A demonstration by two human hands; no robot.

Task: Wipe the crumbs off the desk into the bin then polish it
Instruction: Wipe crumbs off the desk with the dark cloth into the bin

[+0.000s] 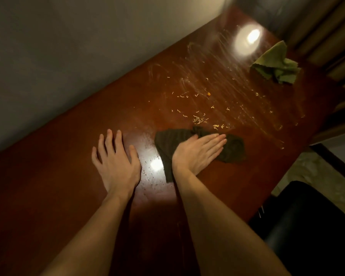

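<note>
Your right hand [199, 151] flat on dark cloth [233, 148], crumbs [198, 119] just beyond; left hand [116, 162] flat on counter [48, 186].

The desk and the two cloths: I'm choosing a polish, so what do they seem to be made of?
The desk looks like reddish-brown wood or wood veneer with a glossy finish; it mirrors lamp glare. The dark cloth under the right hand looks like soft ribbed textile, perhaps microfibre. The green cloth looks like matte woven or terry fabric, crumpled in soft folds.
</note>
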